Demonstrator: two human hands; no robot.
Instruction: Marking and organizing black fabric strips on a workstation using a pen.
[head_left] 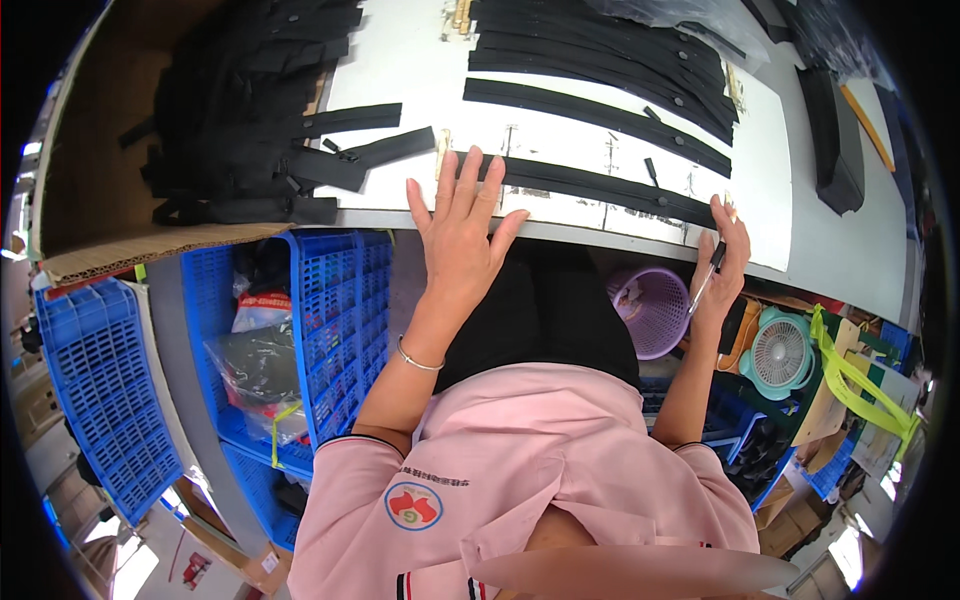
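Your left grip (462,225) spreads wide over a black strip (590,184). Your right grip (726,262) holds a pen (706,279). Black piles (250,110) crowd nearby.

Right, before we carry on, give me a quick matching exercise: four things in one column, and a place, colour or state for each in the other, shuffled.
Column one
1. left hand
2. pen
3. basket
4. fan

Column two
A. purple
B. fingers spread, at the left end of the nearest black strip
C. pale teal
D. held in the right hand

Pairs: 1-B, 2-D, 3-A, 4-C
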